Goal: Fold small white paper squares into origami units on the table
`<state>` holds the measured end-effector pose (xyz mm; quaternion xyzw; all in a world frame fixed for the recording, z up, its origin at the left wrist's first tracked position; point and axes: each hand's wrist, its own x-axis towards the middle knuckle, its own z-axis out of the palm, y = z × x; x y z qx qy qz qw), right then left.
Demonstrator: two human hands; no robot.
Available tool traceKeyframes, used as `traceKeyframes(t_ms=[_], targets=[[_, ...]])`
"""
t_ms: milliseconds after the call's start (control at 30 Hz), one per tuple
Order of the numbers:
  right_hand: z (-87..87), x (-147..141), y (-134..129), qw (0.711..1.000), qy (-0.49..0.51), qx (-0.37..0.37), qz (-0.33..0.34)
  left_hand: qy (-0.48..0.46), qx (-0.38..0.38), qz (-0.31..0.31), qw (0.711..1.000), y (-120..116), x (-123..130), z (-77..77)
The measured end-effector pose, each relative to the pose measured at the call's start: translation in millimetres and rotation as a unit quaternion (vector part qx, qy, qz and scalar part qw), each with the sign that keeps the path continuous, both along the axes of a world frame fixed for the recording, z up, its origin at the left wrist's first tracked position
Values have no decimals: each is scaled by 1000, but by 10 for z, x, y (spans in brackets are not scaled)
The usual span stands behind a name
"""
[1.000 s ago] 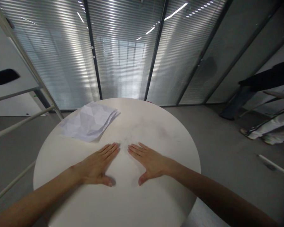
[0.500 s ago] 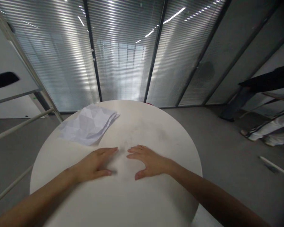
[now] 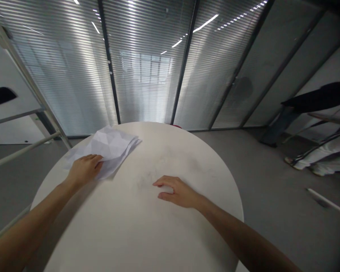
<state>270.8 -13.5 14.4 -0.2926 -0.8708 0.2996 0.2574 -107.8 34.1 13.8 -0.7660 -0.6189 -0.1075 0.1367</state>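
Creased sheets of white paper [image 3: 110,145] lie in a loose stack at the left of the round white table [image 3: 158,234]. My left hand [image 3: 84,170] is at the near edge of the stack, its fingers closed on the top sheet, whose edge is slightly lifted. Over the middle of the table is my right hand [image 3: 177,192], holding nothing, with thumb and fingers apart. Grey smudges mark the tabletop in front of it.
On the left stands a whiteboard [image 3: 8,68] on a pale metal frame [image 3: 25,151]. Glass panels with blinds [image 3: 147,75] rise behind the table. At the right, people's legs [image 3: 320,155] show, and a white bar [image 3: 328,202] extends above the grey floor.
My left hand has moved left and away from me, from the table's middle to the paper, and closed on it. The right hand stays near its place, its fingers closer to the thumb.
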Motion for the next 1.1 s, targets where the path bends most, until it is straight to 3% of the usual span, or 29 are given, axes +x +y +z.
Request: traceKeyframes(t_ms=[100,233,333,433,567,667,733,833,933,1000,1100], targets=[[-8,-5,14,1000,21,0,-15,-4,93,45,995,45,-28,182],[-1,0,34,997,47,19,-53,-6,202,6,979,35,56,461],[23,47,85,988,85,46,-120,26,270,-117,955,-119,368,552],[69,134,166,966,140,68,-206,43,280,-277,918,-415,865,482],[91,231,252,940,174,87,-279,61,228,-412,880,-891,1565,189],[34,236,247,948,116,106,-275,40,158,-467,869,-1129,1901,-5],[-16,207,209,958,42,122,-256,-15,106,-491,864,-1148,1953,-35],[-62,132,168,966,-66,139,-206,-84,20,-489,868,-936,1770,45],[-83,25,234,969,-145,157,-124,-91,-18,-384,919,-572,1465,74],[-116,-59,337,967,-179,164,-72,-60,-58,-320,944,-369,1322,-15],[-210,-168,494,962,-217,163,-40,-18,-133,-279,951,-229,1253,-228]])
